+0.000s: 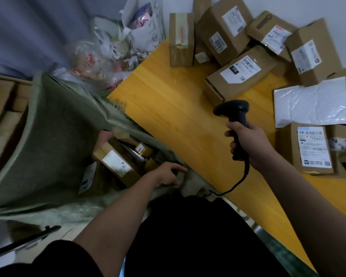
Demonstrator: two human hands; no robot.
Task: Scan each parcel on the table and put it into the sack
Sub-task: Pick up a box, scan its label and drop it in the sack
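Right hand [248, 144] is wrapped tight round the grip of the black scanner [233, 112], whose head points toward 12 o'clock at the nearest box; left hand [169, 174] rests at the near lip of the sack, fingers loosely extended with the forefinger pointing out, and whether it pinches the cloth I cannot tell. Biggest thing here is the green woven sack [54, 124], gaping at 9 o'clock of the yellow worktop [168, 108] with several labelled boxes already lying inside. Parcels not yet bagged crowd the worktop from 12 to 3 o'clock: a brown box with the 032 label [239, 73] just ahead of the scanner, a box marked 8093 [222, 31] behind it, a white padded mailer [311, 103] at 2 o'clock and a labelled box [312, 148] beside the right wrist. To do this step well, I judge the left hand should leave the sack's mouth propped wide, reach for the 032 box, turn its label flat toward the scanner, and keep the curly cord [242, 176] from snagging the worktop's edge.
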